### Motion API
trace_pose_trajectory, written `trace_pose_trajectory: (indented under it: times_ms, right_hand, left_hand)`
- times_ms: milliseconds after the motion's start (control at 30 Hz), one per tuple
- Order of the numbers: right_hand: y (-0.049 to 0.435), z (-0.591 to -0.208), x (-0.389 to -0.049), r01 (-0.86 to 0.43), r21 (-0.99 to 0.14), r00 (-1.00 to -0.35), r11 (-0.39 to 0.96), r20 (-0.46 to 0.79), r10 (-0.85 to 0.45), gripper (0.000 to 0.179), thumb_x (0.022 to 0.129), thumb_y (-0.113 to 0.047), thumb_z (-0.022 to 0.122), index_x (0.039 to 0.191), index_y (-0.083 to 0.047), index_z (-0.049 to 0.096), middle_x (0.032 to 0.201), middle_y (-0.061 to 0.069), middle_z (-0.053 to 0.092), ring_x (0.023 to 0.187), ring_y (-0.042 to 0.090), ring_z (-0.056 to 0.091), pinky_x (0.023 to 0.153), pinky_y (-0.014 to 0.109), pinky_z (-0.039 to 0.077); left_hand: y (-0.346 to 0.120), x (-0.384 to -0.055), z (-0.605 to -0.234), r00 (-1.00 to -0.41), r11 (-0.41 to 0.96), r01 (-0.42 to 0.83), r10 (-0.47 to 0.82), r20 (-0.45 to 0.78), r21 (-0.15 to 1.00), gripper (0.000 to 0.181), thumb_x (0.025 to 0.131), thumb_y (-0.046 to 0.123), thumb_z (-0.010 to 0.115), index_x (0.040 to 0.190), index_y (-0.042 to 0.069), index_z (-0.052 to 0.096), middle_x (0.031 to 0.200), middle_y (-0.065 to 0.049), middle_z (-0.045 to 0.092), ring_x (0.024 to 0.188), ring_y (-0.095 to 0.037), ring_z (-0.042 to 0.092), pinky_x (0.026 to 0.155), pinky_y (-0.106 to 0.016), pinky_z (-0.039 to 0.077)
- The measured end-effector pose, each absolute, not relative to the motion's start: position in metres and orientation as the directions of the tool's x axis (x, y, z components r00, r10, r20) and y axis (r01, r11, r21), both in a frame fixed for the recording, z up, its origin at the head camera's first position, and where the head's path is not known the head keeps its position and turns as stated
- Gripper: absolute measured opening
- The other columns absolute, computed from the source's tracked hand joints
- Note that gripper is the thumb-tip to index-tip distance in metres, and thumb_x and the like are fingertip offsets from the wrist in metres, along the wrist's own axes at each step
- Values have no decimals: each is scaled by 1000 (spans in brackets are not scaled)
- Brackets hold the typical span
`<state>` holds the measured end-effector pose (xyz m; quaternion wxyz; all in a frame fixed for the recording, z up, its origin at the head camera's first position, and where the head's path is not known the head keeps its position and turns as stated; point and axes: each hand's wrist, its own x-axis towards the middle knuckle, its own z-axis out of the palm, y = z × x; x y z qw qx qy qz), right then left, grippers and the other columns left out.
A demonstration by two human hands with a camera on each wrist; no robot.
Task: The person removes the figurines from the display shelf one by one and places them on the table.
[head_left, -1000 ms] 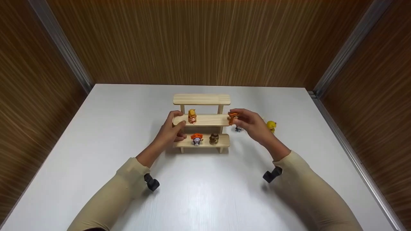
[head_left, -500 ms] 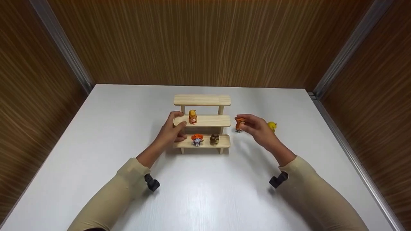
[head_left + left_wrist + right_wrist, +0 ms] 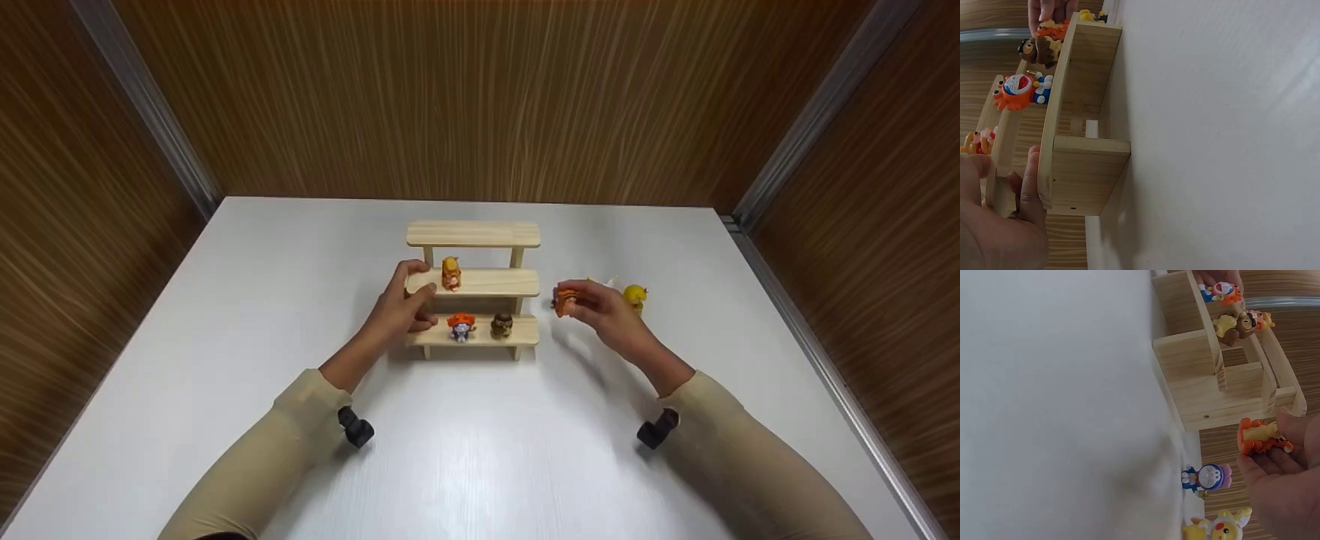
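A three-tier wooden display shelf stands on the white table. My left hand grips its left end, thumb on the middle tier and fingers around the edge. To the right of the shelf, my right hand pinches an orange tiger figurine between thumb and fingers, apart from the wood. A yellow-and-orange figurine is on the middle tier, close to my left thumb. The lowest tier carries an orange-hooded blue-and-white figurine and a brown figurine.
On the table right of the shelf stand a blue figurine with a purple hood and a yellow figurine with a white hat. A yellow-headed figurine shows beyond my right hand. Wood-patterned walls surround the table.
My right hand has drawn the tiger figurine away from the middle tier's right end, rightward and nearer to me. The left hand has kept its grip on the shelf.
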<state>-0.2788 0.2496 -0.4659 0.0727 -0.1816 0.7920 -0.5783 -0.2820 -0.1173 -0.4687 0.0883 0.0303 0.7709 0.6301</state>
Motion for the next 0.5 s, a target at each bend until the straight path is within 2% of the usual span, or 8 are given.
trace_pose_trajectory:
  times_ms: [100, 300, 500]
  right_hand:
    - [252, -471, -279, -201, -948, -917, 247, 94, -387, 40, 102, -4, 64, 140, 4, 58, 137, 26, 60, 121, 30, 63, 96, 21, 53]
    - [255, -483, -281, -187, -951, -911, 245, 75, -405, 39, 101, -1, 64, 138, 8, 57, 148, 24, 52, 131, 37, 57, 96, 19, 51]
    - [258, -491, -282, -165, -943, -912, 288, 35, -409, 36, 101, -3, 64, 136, 7, 59, 142, 27, 55, 123, 37, 60, 91, 20, 53]
  left_hand:
    - [-117, -282, -468, -982, 185, -67, 160, -97, 980, 40, 107, 33, 58, 143, 27, 40, 73, -8, 54, 68, -19, 67, 60, -25, 58]
    - [-118, -282, -468, -982, 188, -66, 163, -98, 980, 41, 107, 34, 57, 144, 27, 40, 74, -8, 54, 68, -18, 67, 60, -25, 58]
    - [-118, -282, -469, -982, 186, -64, 161, -94, 981, 42, 107, 34, 57, 145, 26, 40, 76, -8, 54, 69, -18, 67, 61, -25, 59]
